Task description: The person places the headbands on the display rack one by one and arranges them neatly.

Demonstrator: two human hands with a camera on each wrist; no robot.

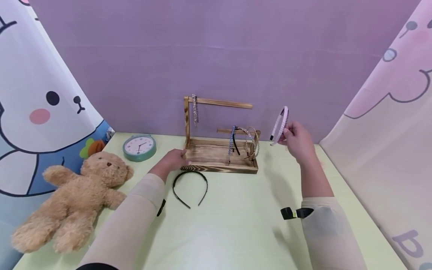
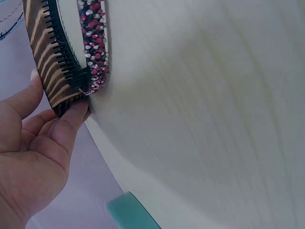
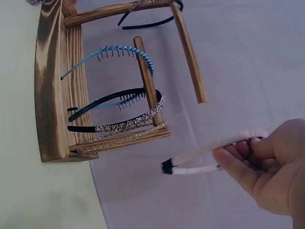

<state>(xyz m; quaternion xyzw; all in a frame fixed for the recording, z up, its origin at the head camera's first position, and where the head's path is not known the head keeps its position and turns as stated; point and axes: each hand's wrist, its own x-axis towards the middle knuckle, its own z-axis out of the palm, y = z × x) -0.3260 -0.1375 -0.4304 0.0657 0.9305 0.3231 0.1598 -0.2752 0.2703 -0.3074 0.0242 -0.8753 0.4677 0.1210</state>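
Observation:
A pale pink headband (image 1: 279, 123) is pinched in my right hand (image 1: 298, 141), raised above the table to the right of a wooden rack (image 1: 219, 168). In the right wrist view the same headband (image 3: 200, 155) has a black tip and stays apart from the rack. My left hand (image 1: 173, 159) grips the rack's left front corner, thumb and fingers around the wood (image 2: 45, 57). On the rack's lower bar hang several headbands, among them a blue braided one (image 3: 121, 49) and a glittery one (image 3: 128, 125). A beaded headband (image 1: 195, 109) hangs from the upper bar.
A black toothed headband (image 1: 190, 172) lies on the table in front of the rack; its beaded face (image 2: 95, 43) shows in the left wrist view. Left of the rack are a teal clock (image 1: 139, 147) and a teddy bear (image 1: 81, 198). Curtains border the table (image 1: 229, 217).

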